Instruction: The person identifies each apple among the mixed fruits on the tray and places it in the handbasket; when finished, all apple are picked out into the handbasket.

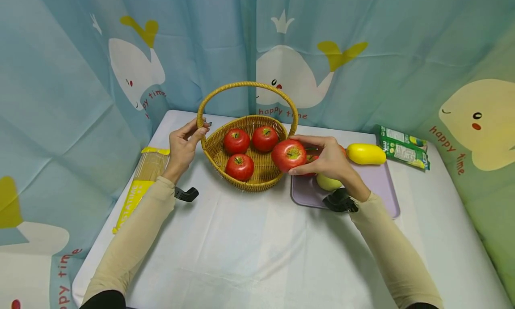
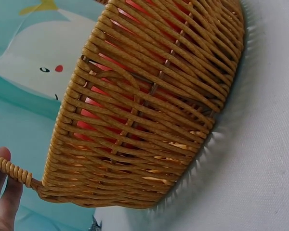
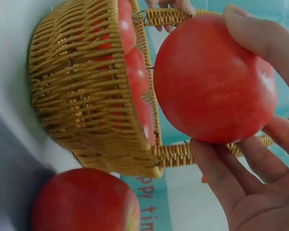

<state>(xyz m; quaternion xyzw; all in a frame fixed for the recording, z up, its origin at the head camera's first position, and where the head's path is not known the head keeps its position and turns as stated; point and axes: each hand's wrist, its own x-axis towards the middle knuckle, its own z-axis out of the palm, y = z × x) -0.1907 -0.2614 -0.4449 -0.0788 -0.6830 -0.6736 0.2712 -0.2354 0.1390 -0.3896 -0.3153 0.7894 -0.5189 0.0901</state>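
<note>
A wicker basket (image 1: 261, 184) with a tall arched handle stands near the back of the table, and three red apples (image 1: 239, 167) lie inside it. My left hand (image 1: 183, 150) grips the handle low on its left side; the left wrist view shows the fingers (image 2: 9, 192) at the handle's base. My right hand (image 1: 327, 159) holds another red apple (image 1: 289, 155) between thumb and fingers, at the basket's right rim. In the right wrist view this held apple (image 3: 214, 79) is above the rim, close to the handle.
A purple tray (image 1: 382, 190) at the right bears a yellow mango-like fruit (image 1: 366, 154), a pale green fruit (image 1: 328, 182) and a red apple (image 3: 84, 202) partly hidden by my right hand. Green snack packets (image 1: 404, 148) lie behind it. A yellow pasta pack (image 1: 141, 184) lies left.
</note>
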